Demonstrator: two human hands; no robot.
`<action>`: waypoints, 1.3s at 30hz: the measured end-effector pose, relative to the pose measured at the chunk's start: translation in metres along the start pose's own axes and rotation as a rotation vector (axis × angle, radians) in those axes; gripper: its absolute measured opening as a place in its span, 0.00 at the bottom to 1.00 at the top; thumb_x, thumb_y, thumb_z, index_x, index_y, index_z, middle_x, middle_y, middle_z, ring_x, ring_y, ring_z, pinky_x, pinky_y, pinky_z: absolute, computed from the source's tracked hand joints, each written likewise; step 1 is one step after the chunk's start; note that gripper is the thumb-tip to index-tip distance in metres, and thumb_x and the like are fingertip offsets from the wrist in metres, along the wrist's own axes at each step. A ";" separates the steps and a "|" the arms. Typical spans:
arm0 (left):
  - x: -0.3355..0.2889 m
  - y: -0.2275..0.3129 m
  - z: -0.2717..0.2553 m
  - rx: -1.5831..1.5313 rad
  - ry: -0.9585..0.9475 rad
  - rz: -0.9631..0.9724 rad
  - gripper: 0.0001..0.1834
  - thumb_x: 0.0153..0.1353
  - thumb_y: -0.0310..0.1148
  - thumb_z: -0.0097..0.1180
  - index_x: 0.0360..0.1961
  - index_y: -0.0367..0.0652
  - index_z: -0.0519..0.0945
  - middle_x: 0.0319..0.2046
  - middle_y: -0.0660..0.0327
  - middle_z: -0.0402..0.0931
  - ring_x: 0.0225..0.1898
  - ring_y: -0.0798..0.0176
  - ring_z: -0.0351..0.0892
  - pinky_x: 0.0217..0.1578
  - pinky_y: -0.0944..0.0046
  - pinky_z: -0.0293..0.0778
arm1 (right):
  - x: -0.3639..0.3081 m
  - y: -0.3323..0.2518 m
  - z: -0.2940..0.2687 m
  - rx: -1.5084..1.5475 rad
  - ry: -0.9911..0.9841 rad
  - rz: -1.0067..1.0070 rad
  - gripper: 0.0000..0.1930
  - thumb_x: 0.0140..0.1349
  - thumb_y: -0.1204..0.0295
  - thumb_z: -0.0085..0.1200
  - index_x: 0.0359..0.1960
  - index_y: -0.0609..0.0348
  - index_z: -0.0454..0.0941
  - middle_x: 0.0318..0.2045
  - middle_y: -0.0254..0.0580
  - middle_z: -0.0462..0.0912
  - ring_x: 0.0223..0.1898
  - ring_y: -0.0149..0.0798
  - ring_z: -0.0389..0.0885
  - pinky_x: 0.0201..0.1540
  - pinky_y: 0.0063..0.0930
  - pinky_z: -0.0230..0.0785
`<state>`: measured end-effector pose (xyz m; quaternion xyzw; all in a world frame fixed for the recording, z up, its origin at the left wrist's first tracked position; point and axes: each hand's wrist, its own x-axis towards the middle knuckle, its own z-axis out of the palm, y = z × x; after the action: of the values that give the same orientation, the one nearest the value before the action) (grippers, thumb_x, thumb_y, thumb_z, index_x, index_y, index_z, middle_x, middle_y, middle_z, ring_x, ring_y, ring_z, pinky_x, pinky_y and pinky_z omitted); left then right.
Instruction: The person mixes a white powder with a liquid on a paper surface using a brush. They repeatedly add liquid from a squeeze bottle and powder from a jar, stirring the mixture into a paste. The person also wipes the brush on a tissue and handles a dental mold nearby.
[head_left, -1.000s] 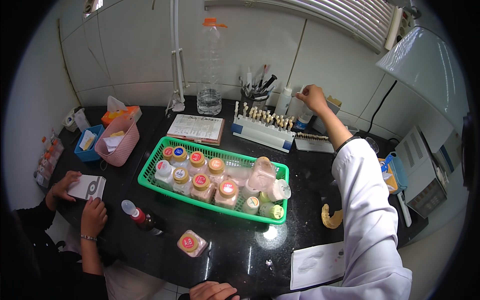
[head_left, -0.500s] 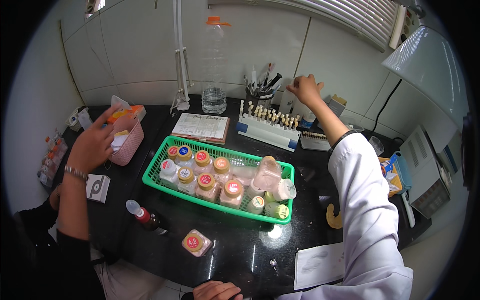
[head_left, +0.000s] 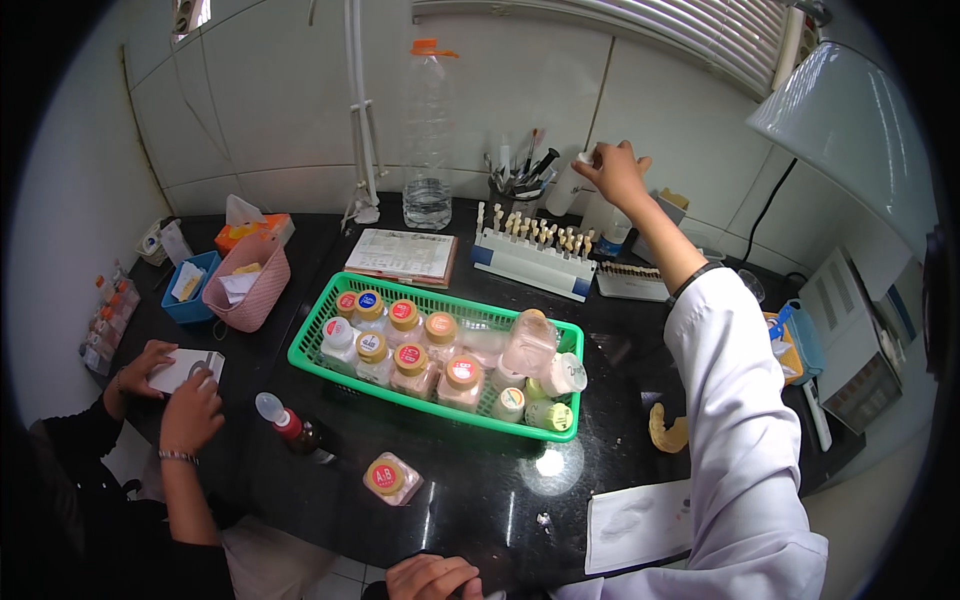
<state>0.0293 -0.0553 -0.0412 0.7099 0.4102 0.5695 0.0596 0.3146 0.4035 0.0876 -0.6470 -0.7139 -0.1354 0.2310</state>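
Note:
At the back of the table, my right hand (head_left: 618, 172) pinches the top of a slim white bottle (head_left: 566, 190). The bottle leans, and its lower end is partly hidden behind a shade guide (head_left: 537, 262) with rows of tooth samples. At the lower edge, my left hand (head_left: 432, 577) shows only in part. Its fingers are curled together, and whatever they may hold is hidden. Nearest to it on the tabletop stands a small square jar (head_left: 391, 479) of pink powder with a gold lid. Farther back, a green basket (head_left: 430, 402) holds several powder jars and bottles.
A co-worker's hands (head_left: 193, 412) hold a white box (head_left: 187, 371) at left. A dark dropper bottle (head_left: 290, 424) stands nearby. A dental cast piece (head_left: 668, 430) and a paper sheet (head_left: 636, 530) lie by my right sleeve. A lamp (head_left: 850, 125) overhangs the right; a water bottle (head_left: 428, 190) stands behind.
My right hand has closed on the white bottle's top, and the bottle now tilts. The co-worker's raised hand has come down to the white box, uncovering a blue basket.

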 end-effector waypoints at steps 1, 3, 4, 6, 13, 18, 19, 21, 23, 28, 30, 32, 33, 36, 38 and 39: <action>-0.001 -0.001 0.001 0.004 0.005 -0.001 0.04 0.58 0.30 0.59 0.32 0.42 0.79 0.24 0.58 0.79 0.22 0.57 0.79 0.24 0.62 0.76 | 0.001 0.003 -0.006 0.035 0.027 0.024 0.21 0.56 0.49 0.61 0.36 0.55 0.82 0.35 0.40 0.84 0.54 0.44 0.71 0.55 0.61 0.51; 0.000 0.000 0.002 0.000 0.012 -0.007 0.04 0.58 0.31 0.59 0.32 0.42 0.79 0.24 0.58 0.79 0.22 0.57 0.79 0.24 0.62 0.76 | 0.001 0.010 -0.020 0.136 0.110 0.039 0.22 0.56 0.48 0.60 0.35 0.56 0.82 0.35 0.39 0.84 0.49 0.44 0.75 0.53 0.57 0.53; 0.000 0.000 0.002 -0.003 0.016 -0.009 0.05 0.58 0.31 0.60 0.32 0.42 0.79 0.24 0.58 0.79 0.22 0.57 0.79 0.23 0.62 0.75 | 0.000 0.014 -0.027 0.185 0.152 0.046 0.22 0.56 0.47 0.60 0.34 0.56 0.82 0.35 0.39 0.84 0.47 0.44 0.77 0.51 0.55 0.54; 0.000 0.001 0.002 0.011 0.016 -0.004 0.05 0.59 0.31 0.59 0.31 0.42 0.79 0.24 0.59 0.79 0.22 0.57 0.79 0.23 0.62 0.75 | -0.005 0.015 -0.048 0.220 0.181 0.044 0.23 0.56 0.47 0.60 0.33 0.56 0.82 0.33 0.38 0.84 0.41 0.42 0.79 0.50 0.53 0.55; -0.002 0.001 -0.003 0.043 -0.072 0.007 0.06 0.57 0.26 0.59 0.33 0.40 0.75 0.24 0.56 0.79 0.22 0.58 0.79 0.25 0.62 0.77 | -0.032 0.037 -0.099 0.387 0.147 -0.020 0.22 0.56 0.47 0.61 0.31 0.57 0.82 0.26 0.36 0.82 0.31 0.36 0.79 0.44 0.40 0.61; -0.013 -0.005 0.006 0.076 -0.002 -0.063 0.05 0.54 0.33 0.57 0.26 0.45 0.76 0.18 0.64 0.77 0.15 0.69 0.72 0.21 0.69 0.69 | -0.081 0.022 -0.147 0.419 0.100 -0.120 0.23 0.55 0.50 0.62 0.32 0.61 0.82 0.24 0.37 0.80 0.27 0.34 0.78 0.33 0.29 0.68; -0.012 -0.004 0.005 0.069 -0.011 -0.066 0.05 0.54 0.33 0.57 0.27 0.44 0.76 0.19 0.64 0.77 0.16 0.69 0.72 0.21 0.69 0.69 | -0.094 0.018 -0.155 0.396 0.129 -0.151 0.23 0.55 0.51 0.63 0.33 0.63 0.82 0.24 0.38 0.80 0.26 0.33 0.77 0.31 0.28 0.69; -0.011 -0.003 0.006 0.040 0.027 -0.064 0.05 0.53 0.32 0.58 0.27 0.43 0.77 0.20 0.63 0.77 0.16 0.68 0.72 0.20 0.69 0.68 | -0.122 0.009 -0.172 0.454 0.086 -0.163 0.24 0.56 0.52 0.62 0.33 0.66 0.82 0.23 0.40 0.79 0.27 0.32 0.76 0.34 0.28 0.70; -0.011 -0.004 0.009 -0.011 0.087 -0.034 0.04 0.49 0.28 0.59 0.27 0.42 0.78 0.21 0.63 0.78 0.14 0.68 0.71 0.17 0.70 0.68 | -0.149 0.002 -0.191 0.498 0.049 -0.155 0.23 0.56 0.52 0.62 0.33 0.66 0.82 0.22 0.39 0.78 0.26 0.30 0.74 0.33 0.28 0.68; 0.003 0.021 0.016 -0.059 0.132 -0.070 0.03 0.51 0.26 0.59 0.26 0.40 0.77 0.21 0.59 0.77 0.23 0.62 0.75 0.27 0.66 0.71 | -0.198 -0.012 -0.201 0.636 -0.043 -0.204 0.23 0.57 0.52 0.63 0.21 0.62 0.74 0.16 0.29 0.67 0.21 0.24 0.62 0.24 0.21 0.56; 0.016 0.041 0.026 -0.092 0.081 -0.148 0.05 0.52 0.26 0.59 0.31 0.40 0.77 0.26 0.60 0.78 0.27 0.61 0.76 0.32 0.64 0.72 | -0.216 -0.017 -0.208 0.620 -0.123 -0.210 0.24 0.57 0.52 0.63 0.19 0.61 0.73 0.15 0.28 0.67 0.21 0.23 0.63 0.24 0.21 0.56; 0.033 0.059 0.036 -0.154 0.001 -0.219 0.11 0.54 0.27 0.60 0.39 0.39 0.77 0.33 0.58 0.79 0.33 0.59 0.76 0.37 0.63 0.72 | -0.232 -0.021 -0.214 0.650 -0.180 -0.219 0.24 0.57 0.52 0.64 0.18 0.61 0.72 0.15 0.28 0.67 0.20 0.23 0.63 0.24 0.21 0.56; 0.041 0.067 0.040 -0.179 -0.051 -0.256 0.16 0.54 0.28 0.61 0.45 0.39 0.77 0.38 0.56 0.79 0.36 0.58 0.76 0.40 0.62 0.72 | -0.240 -0.028 -0.217 0.689 -0.214 -0.222 0.24 0.56 0.53 0.64 0.18 0.61 0.72 0.15 0.28 0.67 0.20 0.23 0.63 0.24 0.21 0.56; 0.059 0.083 0.052 -0.167 -0.181 -0.256 0.30 0.57 0.36 0.62 0.61 0.38 0.70 0.48 0.51 0.76 0.44 0.55 0.74 0.46 0.59 0.71 | -0.257 -0.044 -0.234 0.703 -0.311 -0.243 0.25 0.55 0.52 0.63 0.20 0.65 0.75 0.16 0.35 0.72 0.21 0.27 0.69 0.25 0.23 0.61; 0.057 0.083 0.059 -0.314 -0.258 -0.379 0.31 0.59 0.38 0.62 0.61 0.38 0.69 0.49 0.49 0.76 0.45 0.56 0.75 0.46 0.60 0.72 | -0.267 -0.049 -0.235 0.752 -0.373 -0.245 0.24 0.56 0.52 0.64 0.19 0.62 0.74 0.16 0.30 0.71 0.21 0.23 0.67 0.24 0.20 0.59; 0.056 0.085 0.062 -0.386 -0.294 -0.440 0.31 0.60 0.39 0.62 0.61 0.37 0.69 0.49 0.48 0.76 0.45 0.57 0.76 0.47 0.60 0.72 | -0.271 -0.050 -0.236 0.763 -0.394 -0.240 0.25 0.56 0.52 0.64 0.19 0.62 0.74 0.16 0.31 0.71 0.21 0.23 0.67 0.24 0.20 0.59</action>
<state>0.1267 -0.0508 0.0266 0.6545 0.4253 0.5014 0.3732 0.3169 0.0481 0.1581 -0.4414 -0.8133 0.2377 0.2953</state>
